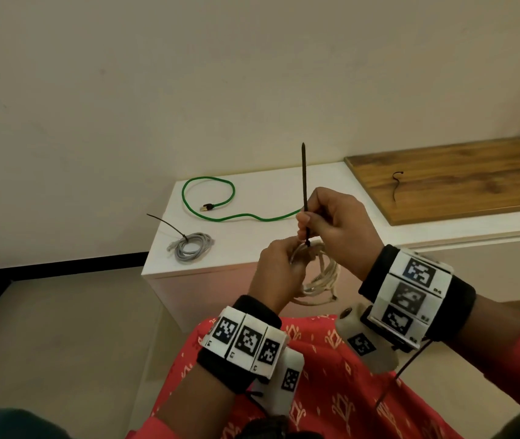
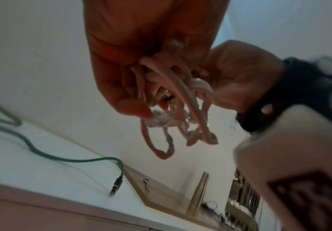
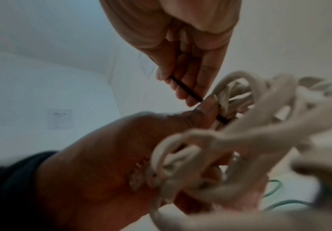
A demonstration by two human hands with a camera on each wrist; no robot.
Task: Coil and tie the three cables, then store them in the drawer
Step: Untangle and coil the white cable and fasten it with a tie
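My left hand [image 1: 279, 264] grips a coiled white cable [image 1: 323, 278] in front of the white cabinet; its loops [image 2: 183, 112] hang below the fingers. My right hand [image 1: 331, 220] pinches a black zip tie [image 1: 304, 185] whose tail stands straight up, the tie [image 3: 189, 89] running down into the white coil [image 3: 240, 125]. A grey cable [image 1: 191, 246], coiled and bound with a black tie, lies on the cabinet's front left corner. A green cable [image 1: 220, 201] lies loose and uncoiled on the cabinet top, its plug [image 2: 116, 186] resting flat.
The white cabinet top [image 1: 252, 248] meets a wooden board [image 1: 461, 179] at the right, where a spare black zip tie [image 1: 396, 185] lies. Bare wall behind, floor at the left. No drawer shows in these views.
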